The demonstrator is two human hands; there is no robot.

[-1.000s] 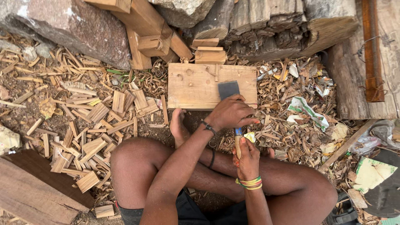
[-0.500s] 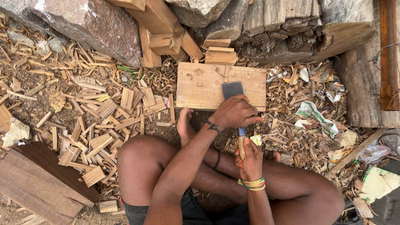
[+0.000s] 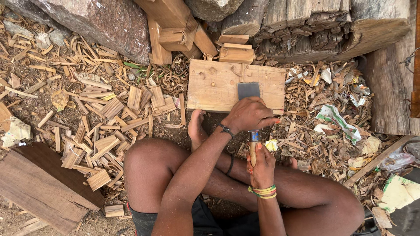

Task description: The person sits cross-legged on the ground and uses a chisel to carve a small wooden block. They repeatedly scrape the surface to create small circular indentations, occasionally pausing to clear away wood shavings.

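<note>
Legs: I see crossed bare legs [image 3: 175, 175] nearest me, seated on the ground, a foot [image 3: 196, 126] poking out toward the board.
Right hand: my right hand [image 3: 261, 168] sits near, fingers curled tight around the wooden handle of the chisel [image 3: 252, 144]; coloured bands ring that wrist.
Left hand: my left hand [image 3: 248, 114] is just beyond, reaching across, fingers wrapped together over the upper part of the chisel, right behind the blade; a dark band on the wrist.
Chisel: it points away from me, its wide grey blade [image 3: 248, 91] lying flat on the near edge of the board.
Board: a pale rectangular wooden board [image 3: 214, 85] lies on the ground in the middle, just beyond the foot, with a few small round marks on its face.
Left ground: wood offcuts and chips [image 3: 105, 126] are scattered thickly; a dark plank [image 3: 39, 192] lies near left.
Right ground: curled shavings and scraps of paper [image 3: 337, 118] cover the dirt.
Far: small wooden blocks [image 3: 234, 50] touch the board's far edge; behind them a big stone [image 3: 100, 26] on the left and weathered timber [image 3: 341, 26] on the right.
</note>
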